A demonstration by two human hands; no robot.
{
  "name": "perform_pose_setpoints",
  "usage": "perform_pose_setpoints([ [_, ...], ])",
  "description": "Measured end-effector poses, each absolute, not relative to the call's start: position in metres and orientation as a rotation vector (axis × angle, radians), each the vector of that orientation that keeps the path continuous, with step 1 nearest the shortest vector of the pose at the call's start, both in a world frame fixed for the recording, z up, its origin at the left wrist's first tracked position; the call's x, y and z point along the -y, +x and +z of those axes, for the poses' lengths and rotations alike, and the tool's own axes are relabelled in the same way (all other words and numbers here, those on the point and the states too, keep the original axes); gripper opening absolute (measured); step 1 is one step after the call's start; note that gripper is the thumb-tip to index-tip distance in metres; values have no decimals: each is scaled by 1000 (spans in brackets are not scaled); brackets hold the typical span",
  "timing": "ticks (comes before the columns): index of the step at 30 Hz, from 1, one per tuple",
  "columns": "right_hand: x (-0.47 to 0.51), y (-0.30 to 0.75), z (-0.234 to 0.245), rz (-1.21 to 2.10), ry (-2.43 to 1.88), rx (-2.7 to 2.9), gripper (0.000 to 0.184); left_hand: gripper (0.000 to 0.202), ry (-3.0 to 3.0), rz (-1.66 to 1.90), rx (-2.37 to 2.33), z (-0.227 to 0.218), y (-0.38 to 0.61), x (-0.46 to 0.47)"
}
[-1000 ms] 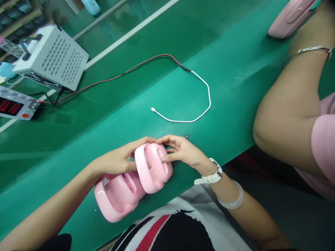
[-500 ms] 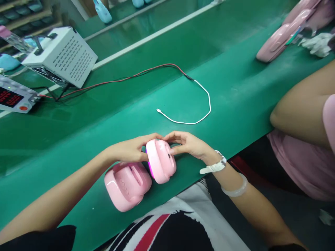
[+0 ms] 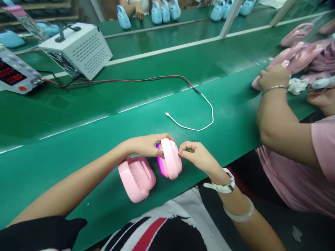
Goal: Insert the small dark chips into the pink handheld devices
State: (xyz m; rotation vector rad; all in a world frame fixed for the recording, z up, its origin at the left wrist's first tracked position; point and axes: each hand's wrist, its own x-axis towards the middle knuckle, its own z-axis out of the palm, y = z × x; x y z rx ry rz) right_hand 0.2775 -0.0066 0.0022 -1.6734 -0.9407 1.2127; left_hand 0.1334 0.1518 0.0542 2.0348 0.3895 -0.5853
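My left hand (image 3: 150, 144) is closed around the top of a glossy pink handheld device (image 3: 171, 160) with a rounded handle. A purple light glows on the device's left side. My right hand (image 3: 195, 153) is at the device's right side, thumb and forefinger pinched together near its edge. Whatever is between those fingertips, if anything, is too small to make out. Another pink device (image 3: 138, 179) of the same shape rests on the green bench, just below my left wrist.
A white cable (image 3: 199, 129) with a small plug lies beyond my hands, joined by red and black wires to a power supply (image 3: 15, 71). Behind stands a vented metal box (image 3: 81, 50). At right, a co-worker's arm (image 3: 274, 108) reaches among pink shells (image 3: 300, 55). Light-blue devices (image 3: 164, 12) line the far bench.
The view has shifted, showing more of the far bench and co-worker. My left hand has turned the pink device, showing more purple glow. My right fingers have moved off its face to its edge.
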Motion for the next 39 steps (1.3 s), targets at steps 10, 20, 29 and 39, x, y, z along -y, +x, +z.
perform_pose_setpoints([
  [10,43,320,-15,886,-2014,800,37,61,2064,-595,-392,50,136,-153],
  [20,58,313,-44,722,-1961,787,38,63,2059,-552,-401,50,135,-149],
  [29,61,306,-45,645,-1951,770,37,65,2053,-591,-431,52,136,-149],
  [39,63,252,-24,658,-1550,548,21,57,2058,-599,-426,52,140,-151],
])
